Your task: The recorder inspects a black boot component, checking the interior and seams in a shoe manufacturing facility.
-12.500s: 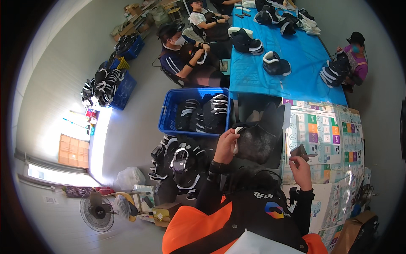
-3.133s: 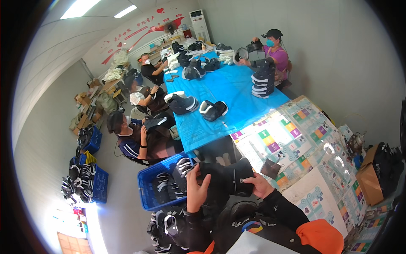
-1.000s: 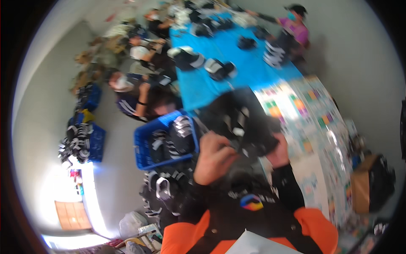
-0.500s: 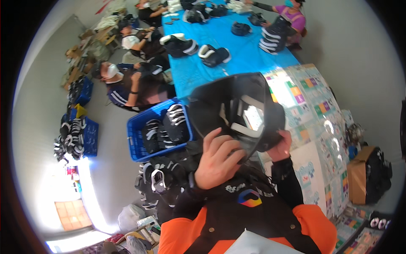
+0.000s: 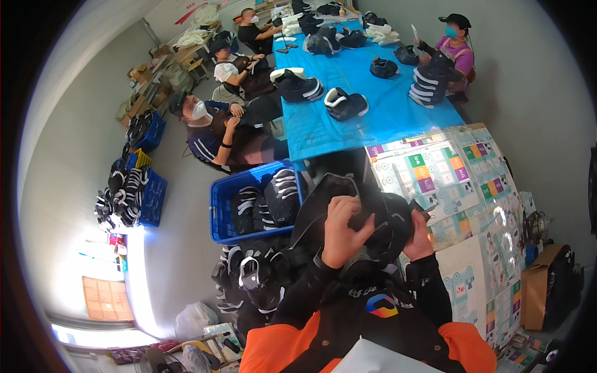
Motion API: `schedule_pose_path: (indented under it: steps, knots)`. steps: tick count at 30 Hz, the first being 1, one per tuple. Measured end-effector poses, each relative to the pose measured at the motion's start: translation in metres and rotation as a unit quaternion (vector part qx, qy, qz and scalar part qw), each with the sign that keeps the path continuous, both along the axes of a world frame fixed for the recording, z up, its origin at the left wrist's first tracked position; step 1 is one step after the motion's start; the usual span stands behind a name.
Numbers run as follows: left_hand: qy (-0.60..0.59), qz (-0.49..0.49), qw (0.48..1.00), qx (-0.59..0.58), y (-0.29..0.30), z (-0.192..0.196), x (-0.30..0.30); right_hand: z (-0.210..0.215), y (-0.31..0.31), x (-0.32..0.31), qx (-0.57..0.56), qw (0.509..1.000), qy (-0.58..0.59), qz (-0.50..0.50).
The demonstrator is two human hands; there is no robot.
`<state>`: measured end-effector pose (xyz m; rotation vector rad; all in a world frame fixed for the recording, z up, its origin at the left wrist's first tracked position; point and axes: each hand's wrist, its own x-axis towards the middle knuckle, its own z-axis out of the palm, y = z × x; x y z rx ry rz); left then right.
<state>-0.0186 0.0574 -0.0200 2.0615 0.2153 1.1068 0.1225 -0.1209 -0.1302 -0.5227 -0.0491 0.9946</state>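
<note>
A black cap-shaped piece with a rounded surface is in front of my chest. My right hand grips its right edge, thumb up. A small dark pointed thing juts out by that thumb; its kind is unclear. My left hand is over the left part of the piece, fingers bent and thumb apart from them, with nothing visible between them. Dark material spreads behind the left hand, and its border with the piece is hard to make out.
A blue crate of black-and-white striped pieces stands to the left, above a heap of similar pieces. Ahead is a blue-covered table with more pieces and people seated around it. A surface covered with printed sheets lies to the right.
The black piece has come down and turned, so its hollow inside with white parts no longer shows. My left hand has moved up and right. The view has shifted.
</note>
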Motion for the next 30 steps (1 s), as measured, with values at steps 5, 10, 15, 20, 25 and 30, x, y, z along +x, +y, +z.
schedule_pose_path:
  steps: [5,10,15,20,25,30]
  knots:
    - [-0.032,0.011,0.999,0.01,0.004,0.007,-0.003,-0.001,-0.004,-0.006,0.031,0.987,-0.11,0.112]
    - [-0.015,-0.046,0.996,0.071,0.009,0.024,-0.009,-0.015,-0.003,0.004,0.045,0.978,-0.109,0.171]
    - [-0.01,-0.079,0.99,0.112,0.009,0.042,-0.014,-0.021,-0.009,0.009,0.096,0.972,-0.146,0.158]
    - [0.034,-0.033,0.992,0.117,0.011,0.053,-0.016,-0.003,-0.007,0.006,0.059,0.979,-0.159,0.116]
    - [0.096,0.031,0.993,0.064,0.017,0.055,-0.015,0.009,-0.003,0.005,0.058,0.991,-0.11,0.047]
    - [0.111,0.012,0.994,-0.005,0.03,0.052,-0.008,0.014,-0.005,0.009,0.034,0.986,-0.163,-0.005]
